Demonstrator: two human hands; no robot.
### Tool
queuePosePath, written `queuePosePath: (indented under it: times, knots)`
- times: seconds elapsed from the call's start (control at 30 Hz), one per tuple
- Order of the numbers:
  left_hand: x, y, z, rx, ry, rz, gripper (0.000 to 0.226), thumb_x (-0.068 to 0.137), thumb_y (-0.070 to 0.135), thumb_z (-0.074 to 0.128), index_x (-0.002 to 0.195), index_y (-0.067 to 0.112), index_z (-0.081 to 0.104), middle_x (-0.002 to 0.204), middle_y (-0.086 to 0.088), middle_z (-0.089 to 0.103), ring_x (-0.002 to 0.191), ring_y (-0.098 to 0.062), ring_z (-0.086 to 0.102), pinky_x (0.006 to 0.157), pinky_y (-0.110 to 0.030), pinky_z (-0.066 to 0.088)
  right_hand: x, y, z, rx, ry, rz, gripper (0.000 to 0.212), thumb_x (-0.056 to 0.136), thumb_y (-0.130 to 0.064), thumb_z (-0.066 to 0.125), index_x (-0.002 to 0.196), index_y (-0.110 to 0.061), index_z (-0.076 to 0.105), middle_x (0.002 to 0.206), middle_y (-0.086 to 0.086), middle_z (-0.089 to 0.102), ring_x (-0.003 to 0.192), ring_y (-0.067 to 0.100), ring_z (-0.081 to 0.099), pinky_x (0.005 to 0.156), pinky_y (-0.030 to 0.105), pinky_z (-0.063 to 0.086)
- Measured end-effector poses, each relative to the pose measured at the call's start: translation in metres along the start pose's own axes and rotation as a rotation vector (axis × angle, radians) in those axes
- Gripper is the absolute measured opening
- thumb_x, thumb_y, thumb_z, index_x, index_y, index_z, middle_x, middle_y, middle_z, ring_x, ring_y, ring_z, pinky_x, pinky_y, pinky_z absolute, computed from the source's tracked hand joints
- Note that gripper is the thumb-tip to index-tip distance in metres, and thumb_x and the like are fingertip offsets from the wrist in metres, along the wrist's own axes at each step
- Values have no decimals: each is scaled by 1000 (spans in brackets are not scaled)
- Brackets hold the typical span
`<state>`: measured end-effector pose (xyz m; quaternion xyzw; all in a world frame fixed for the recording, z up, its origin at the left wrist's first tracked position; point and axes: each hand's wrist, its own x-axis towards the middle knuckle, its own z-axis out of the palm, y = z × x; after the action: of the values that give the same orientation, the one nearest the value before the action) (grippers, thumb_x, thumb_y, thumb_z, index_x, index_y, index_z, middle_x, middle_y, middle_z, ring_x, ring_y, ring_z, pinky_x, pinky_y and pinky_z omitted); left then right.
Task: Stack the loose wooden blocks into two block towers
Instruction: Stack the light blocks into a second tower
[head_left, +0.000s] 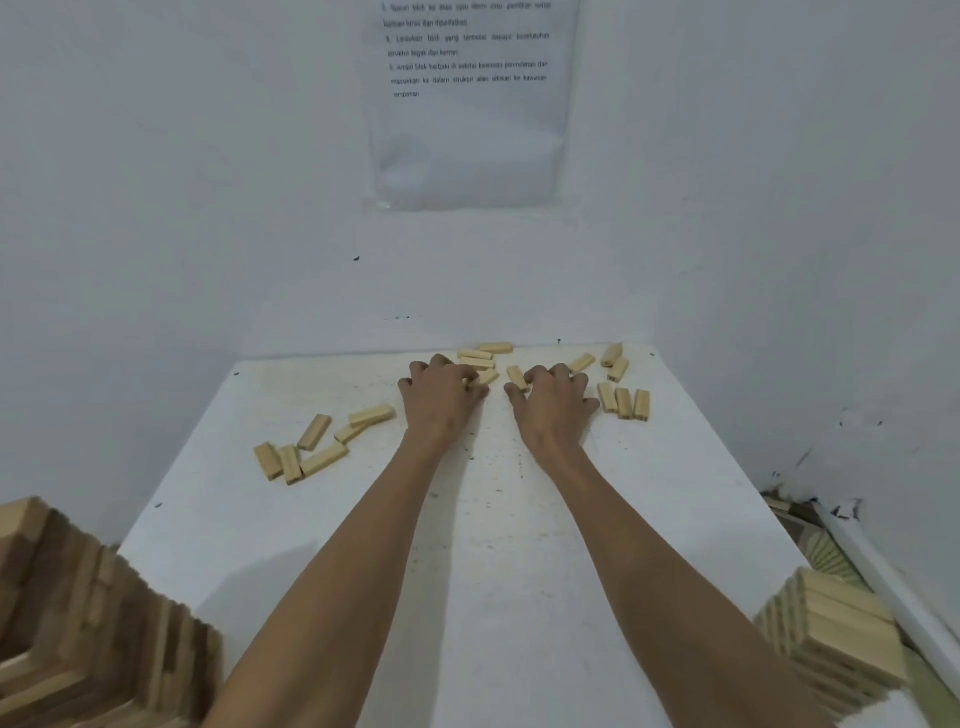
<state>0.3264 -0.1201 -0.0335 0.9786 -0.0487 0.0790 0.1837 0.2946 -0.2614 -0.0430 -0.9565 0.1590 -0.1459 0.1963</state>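
Pinching one wooden block (487, 376) in my left hand (441, 397), a second block (517, 378) in my right hand (553, 400); both point away, mid-frame.

loose ones all pale wood, lying down | left bunch (324, 460) jumbled, touching | far blocks (475, 355) by the back edge | right bunch (623, 402) side by side | left tower (93, 623), right tower (831, 634) at near corners, blurry

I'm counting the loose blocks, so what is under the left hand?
One wooden block pokes out from under the curled fingers of the left hand, lying on the table. The hand covers whatever else is beneath it, so more blocks there cannot be ruled out.
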Motion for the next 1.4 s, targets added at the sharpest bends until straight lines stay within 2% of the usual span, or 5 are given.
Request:
queuePosePath:
  times: [0.23,0.73,1.0,1.2,1.4]
  knots:
    - [-15,3,0,-173,48,-5,24,91,32,71,104,13,77,113,-4,67,117,-29,50,80,-32,46,-23,4,-6,66,32,39,27,100,-41,56,109,-19,68,107,2,66,113,28,48,81,41,31]
    - [-194,-29,-44,-277,22,56,8,84,21,74,89,15,76,105,4,66,95,-14,58,77,-26,43,-202,48,-79,68,-145,-189,20,98,-40,56,111,-30,68,107,-11,62,110,19,47,80,36,31]
    - [-256,-36,-52,-470,-126,303,24,85,28,82,108,21,79,118,17,67,108,-2,64,93,-14,47,-232,76,-103,113,-333,-464,27,105,-36,52,129,-34,63,120,-17,56,114,12,45,91,37,42]
    - [-263,-26,-49,-596,-238,352,32,80,45,76,106,27,77,129,21,64,121,-3,61,98,-34,54,-227,76,-99,149,-348,-506,30,104,-36,54,133,-34,62,120,-18,58,114,11,47,90,35,43]
    - [-267,-24,-44,-600,-173,367,29,73,41,90,96,31,76,140,15,42,133,-10,47,100,-11,41,-220,78,-99,103,-427,-584,44,105,-32,51,149,-37,46,124,-16,52,117,13,42,93,38,43]
